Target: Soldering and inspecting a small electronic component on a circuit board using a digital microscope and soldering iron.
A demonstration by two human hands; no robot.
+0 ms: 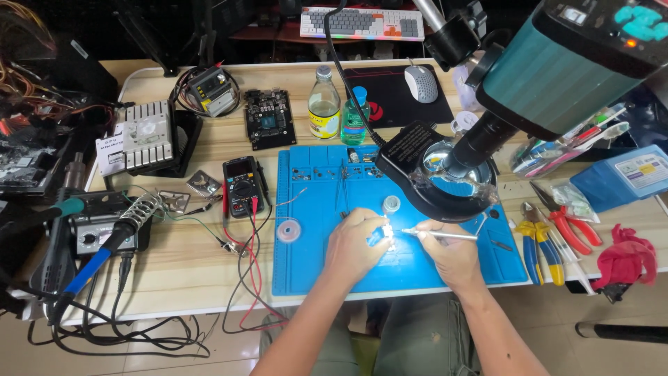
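1. On the blue work mat (306, 268), under the ring light (445, 182), our left hand (355, 245) pinches a small pale part (387, 235), fingers closed around it.
2. Our right hand (449, 252) is closed on a slim metal tool (445, 236), its tip touching the part.
3. We judge the tool could skid off such a tiny piece if pressed at a slant, jabbing a fingertip or flicking the part away.
4. The part looks whitish and brightly lit, too small to tell more.
5. A small round container (392, 204) stands just beyond it.
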